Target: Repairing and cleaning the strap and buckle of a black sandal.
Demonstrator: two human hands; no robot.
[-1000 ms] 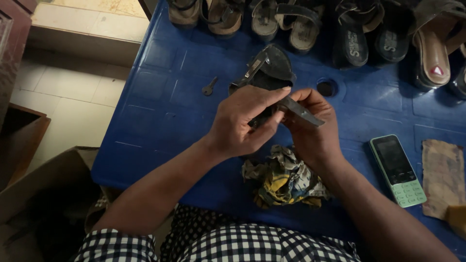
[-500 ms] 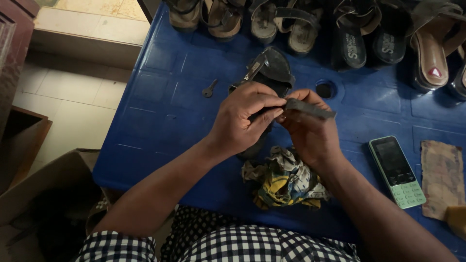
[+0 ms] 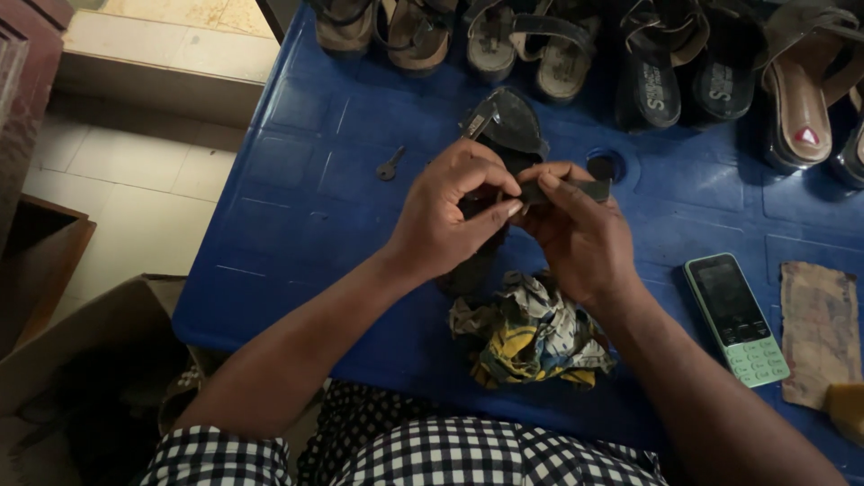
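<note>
Because both the left hand (image 3: 450,216) and right hand (image 3: 576,229) pinched the thin dark strap (image 3: 576,189) of the black leather sandal (image 3: 504,135) by fingertips alone, it looked liable to slip free.

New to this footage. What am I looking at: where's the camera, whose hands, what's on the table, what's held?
There is no machine here: a person works with two bare hands, and the one camera sits on their head, looking down, so the arms enter from the bottom.

The left hand and right hand meet over a blue table. Together they pinch a dark strap above a dark sandal; whether the strap is joined to the sandal is hidden.

On the table: a crumpled patterned rag below the hands, a key to the left, a green phone and a brown sheet to the right, and a row of sandals along the far edge.
</note>
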